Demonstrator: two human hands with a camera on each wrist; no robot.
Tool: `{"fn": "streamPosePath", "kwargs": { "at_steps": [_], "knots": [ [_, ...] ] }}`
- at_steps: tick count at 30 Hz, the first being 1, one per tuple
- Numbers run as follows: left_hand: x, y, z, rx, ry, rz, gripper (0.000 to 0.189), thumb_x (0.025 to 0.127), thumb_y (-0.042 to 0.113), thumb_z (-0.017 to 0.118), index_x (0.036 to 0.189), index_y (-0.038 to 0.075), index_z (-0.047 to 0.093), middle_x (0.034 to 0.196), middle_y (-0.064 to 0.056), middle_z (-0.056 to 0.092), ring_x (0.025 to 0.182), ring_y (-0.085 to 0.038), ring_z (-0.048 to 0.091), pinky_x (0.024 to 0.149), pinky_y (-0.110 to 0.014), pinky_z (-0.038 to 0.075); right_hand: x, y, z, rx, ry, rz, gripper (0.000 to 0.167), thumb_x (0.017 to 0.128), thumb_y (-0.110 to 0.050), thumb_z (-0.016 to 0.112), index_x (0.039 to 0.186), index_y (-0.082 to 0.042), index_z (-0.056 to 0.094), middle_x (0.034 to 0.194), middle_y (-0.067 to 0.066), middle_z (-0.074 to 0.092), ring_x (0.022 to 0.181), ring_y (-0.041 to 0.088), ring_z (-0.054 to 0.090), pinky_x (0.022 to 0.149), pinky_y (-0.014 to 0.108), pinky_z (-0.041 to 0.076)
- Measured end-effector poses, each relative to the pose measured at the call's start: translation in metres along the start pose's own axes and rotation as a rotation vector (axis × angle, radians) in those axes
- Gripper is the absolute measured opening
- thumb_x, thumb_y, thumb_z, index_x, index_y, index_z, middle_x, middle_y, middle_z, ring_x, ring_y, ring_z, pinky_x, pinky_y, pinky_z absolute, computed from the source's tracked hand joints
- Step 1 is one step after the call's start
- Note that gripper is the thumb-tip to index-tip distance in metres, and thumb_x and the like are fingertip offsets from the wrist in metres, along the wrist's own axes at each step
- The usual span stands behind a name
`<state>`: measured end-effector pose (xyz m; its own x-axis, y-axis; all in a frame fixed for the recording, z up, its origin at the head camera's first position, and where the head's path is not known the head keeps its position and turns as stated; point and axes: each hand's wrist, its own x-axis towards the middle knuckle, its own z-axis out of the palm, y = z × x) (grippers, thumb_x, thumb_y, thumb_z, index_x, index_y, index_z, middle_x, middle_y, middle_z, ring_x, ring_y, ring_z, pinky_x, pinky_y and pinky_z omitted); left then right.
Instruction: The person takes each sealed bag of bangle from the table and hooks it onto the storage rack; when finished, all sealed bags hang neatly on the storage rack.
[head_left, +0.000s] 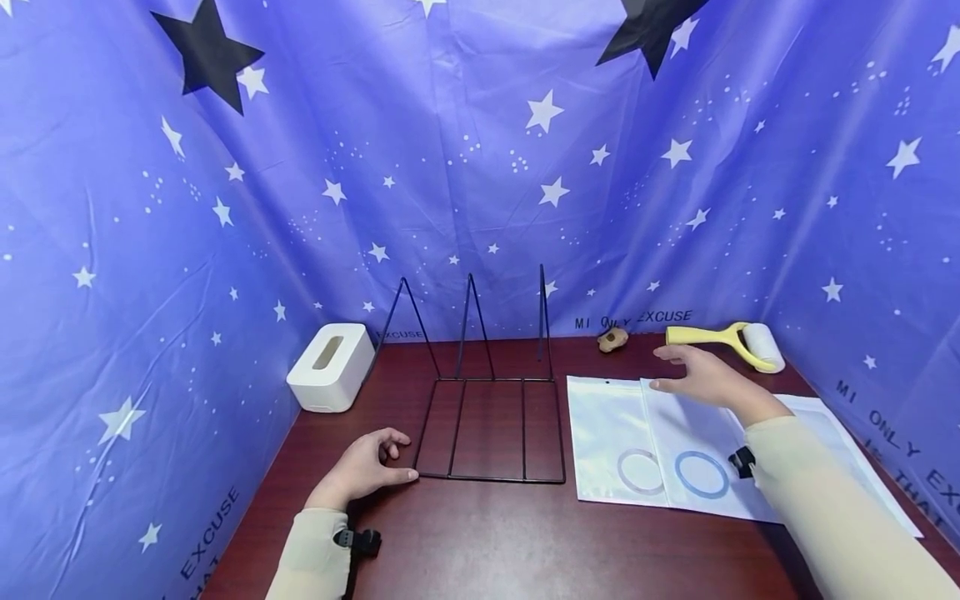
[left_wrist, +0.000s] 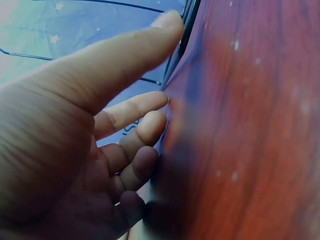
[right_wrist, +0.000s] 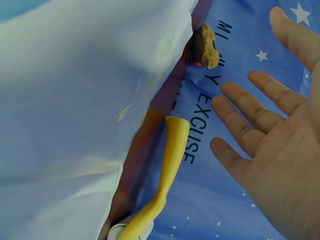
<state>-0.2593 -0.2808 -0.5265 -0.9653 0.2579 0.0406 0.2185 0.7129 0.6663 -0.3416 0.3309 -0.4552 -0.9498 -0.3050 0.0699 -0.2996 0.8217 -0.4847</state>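
Note:
A black wire rack (head_left: 491,478) with pointed uprights along its back stands on the dark red table. My left hand (head_left: 363,467) is at the rack's front left corner, the tip of the thumb (left_wrist: 167,25) right at the wire and the other fingers loosely bent by the left rail. To the right lie flat white sleeves (head_left: 611,417) that overlap; one bears a grey ring and another a blue ring (head_left: 701,475). Above their back part hovers my right hand (head_left: 708,379), fingers spread and relaxed, palm bare in the right wrist view.
A white tissue box (head_left: 330,367) is at the back left, close to the rack. At the back right lies a yellow-handled lint roller (head_left: 705,335), with a small brown object (head_left: 612,339) to its left. Blue star-patterned cloth (head_left: 450,167) encloses the table's back and sides.

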Motion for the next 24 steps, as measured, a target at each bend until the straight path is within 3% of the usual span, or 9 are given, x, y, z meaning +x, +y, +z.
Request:
{"fn": "streamPosePath", "kwargs": {
  "at_steps": [16,24],
  "knots": [
    [0.002,-0.001,0.005,0.047,0.000,0.033,0.047,0.074,0.034,0.097,0.110,0.019,0.072,0.087,0.006,0.061,0.079,-0.015,0.055,0.074,-0.029,0.044,0.018,0.007,0.002,0.067,-0.039,0.002,0.064,0.095,-0.032,0.080,0.139,0.008,0.058,0.133,0.030,0.062,0.124,0.050,0.058,0.104,0.063,0.044],
    [0.002,0.000,0.005,-0.004,0.008,0.024,0.045,0.073,0.031,0.097,0.110,0.019,0.074,0.090,0.007,0.063,0.082,-0.015,0.057,0.076,-0.029,0.047,0.036,0.012,0.011,0.140,-0.089,0.043,0.061,0.094,-0.026,0.081,0.138,0.010,0.058,0.131,0.030,0.063,0.123,0.049,0.060,0.104,0.060,0.046]
  ]
}}
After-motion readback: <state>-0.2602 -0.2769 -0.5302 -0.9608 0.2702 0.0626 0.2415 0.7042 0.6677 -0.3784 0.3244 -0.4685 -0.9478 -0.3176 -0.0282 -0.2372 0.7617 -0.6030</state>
